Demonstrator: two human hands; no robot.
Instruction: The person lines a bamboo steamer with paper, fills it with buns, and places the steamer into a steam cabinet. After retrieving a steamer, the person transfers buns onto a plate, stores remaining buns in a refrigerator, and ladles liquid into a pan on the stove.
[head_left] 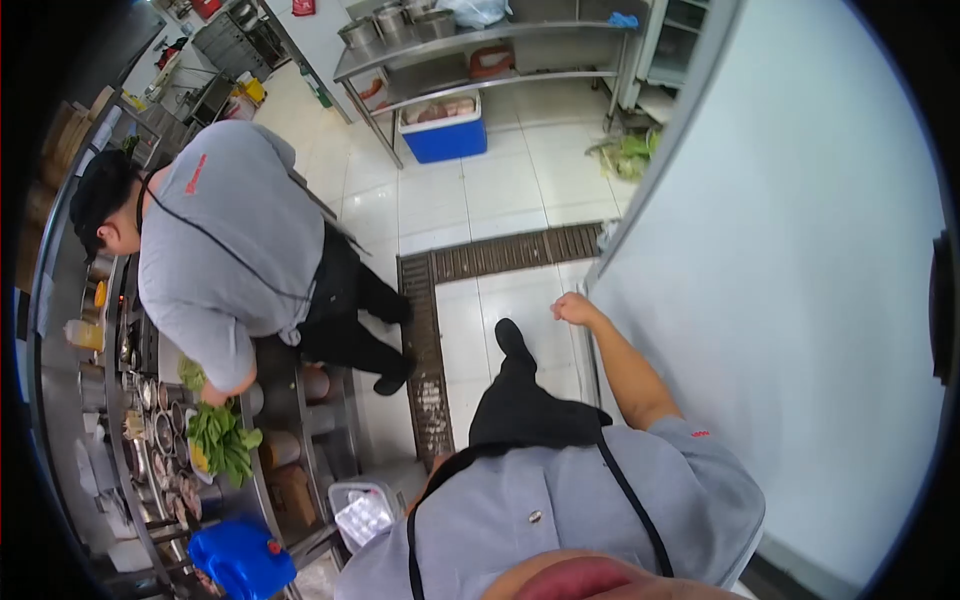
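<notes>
My right hand (573,309) hangs in front of me at the end of a stretched arm, beside the lower edge of a large white panel (780,250). Its fingers are curled in, and nothing shows in them. Of my left hand only a sliver of skin (438,462) appears past my grey shirt and black apron; its fingers are hidden. That sliver is close to a light plastic tub (362,512) with clear, shiny contents. One black shoe (512,340) of mine is forward on the white tiles.
At left a co-worker (235,225) bends over a steel counter, one hand at leafy greens (222,440). A blue jug (240,560) is at lower left. A drain grate (430,350) crosses the floor. Ahead are a steel table (540,40), a blue cooler (445,140) and loose greens (628,155).
</notes>
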